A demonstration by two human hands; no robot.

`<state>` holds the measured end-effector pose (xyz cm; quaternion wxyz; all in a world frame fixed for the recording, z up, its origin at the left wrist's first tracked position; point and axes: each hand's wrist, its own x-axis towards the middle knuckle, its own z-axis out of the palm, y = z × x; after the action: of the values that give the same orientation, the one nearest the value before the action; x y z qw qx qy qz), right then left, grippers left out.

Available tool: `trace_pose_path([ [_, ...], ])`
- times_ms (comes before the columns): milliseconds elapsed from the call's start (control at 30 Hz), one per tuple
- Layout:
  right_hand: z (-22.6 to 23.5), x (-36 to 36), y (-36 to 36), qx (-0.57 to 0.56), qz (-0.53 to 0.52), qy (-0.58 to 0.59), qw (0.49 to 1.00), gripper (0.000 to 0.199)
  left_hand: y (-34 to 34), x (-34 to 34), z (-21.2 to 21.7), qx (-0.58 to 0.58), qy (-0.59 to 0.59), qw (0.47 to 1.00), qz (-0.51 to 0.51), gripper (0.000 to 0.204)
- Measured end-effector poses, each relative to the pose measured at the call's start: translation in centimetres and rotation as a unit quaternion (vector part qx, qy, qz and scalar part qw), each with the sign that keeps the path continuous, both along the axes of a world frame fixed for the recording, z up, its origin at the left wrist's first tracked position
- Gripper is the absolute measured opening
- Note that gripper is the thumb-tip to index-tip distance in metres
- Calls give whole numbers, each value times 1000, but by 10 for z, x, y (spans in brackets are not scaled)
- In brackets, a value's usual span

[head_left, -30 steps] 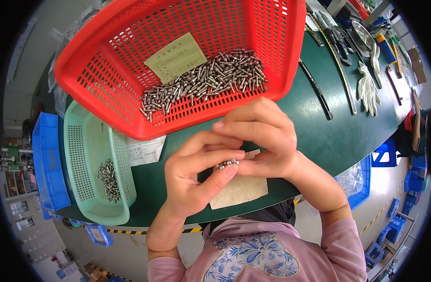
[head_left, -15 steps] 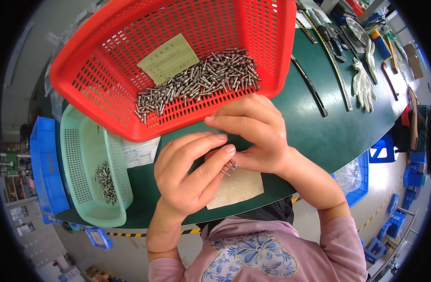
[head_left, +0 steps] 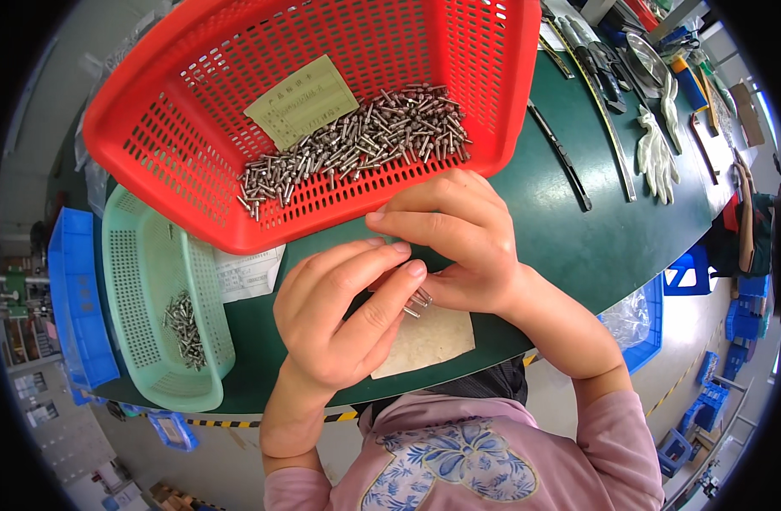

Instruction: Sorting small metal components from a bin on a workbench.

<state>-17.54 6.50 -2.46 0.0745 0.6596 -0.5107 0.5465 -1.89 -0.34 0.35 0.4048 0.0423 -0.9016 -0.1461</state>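
Both hands meet over the green table (head_left: 578,247), just in front of a red perforated basket (head_left: 195,162). My right hand (head_left: 459,243) cups a small bunch of metal pins (head_left: 418,301), whose ends stick out below the palm. My left hand (head_left: 344,319) lies against it, fingers stretched across and touching the same pins. A heap of metal pins (head_left: 356,149) and a pale green card (head_left: 301,100) lie inside the red basket. Under the hands a beige pad (head_left: 429,341) rests on the table.
A mint-green basket (head_left: 143,281) with a few metal pins (head_left: 184,328) stands at the left, beside a blue bin (head_left: 75,298). A white paper (head_left: 246,272) lies between the baskets. White gloves (head_left: 654,153), black strips and hand tools lie at the far right.
The hands have shifted slightly left and down; my left fingers have closed further over the pins in my right hand. The baskets stay where they were.
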Motion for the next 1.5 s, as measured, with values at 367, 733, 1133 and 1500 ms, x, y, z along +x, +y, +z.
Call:
trace_pose_path([
  [367,-1,-6,1,5,-3,3,1000,42,2,-8,-2,-9,9,1000,4,33],
  [733,10,-2,4,27,6,36,999,42,-6,8,1,-58,38,993,92,32],
  [1133,4,15,7,65,59,38,995,34,-21,161,27,199,-196,752,598,23],
  [1500,-9,22,7,106,92,37,989,17,-40,15,8,34,-170,938,299,19],
])
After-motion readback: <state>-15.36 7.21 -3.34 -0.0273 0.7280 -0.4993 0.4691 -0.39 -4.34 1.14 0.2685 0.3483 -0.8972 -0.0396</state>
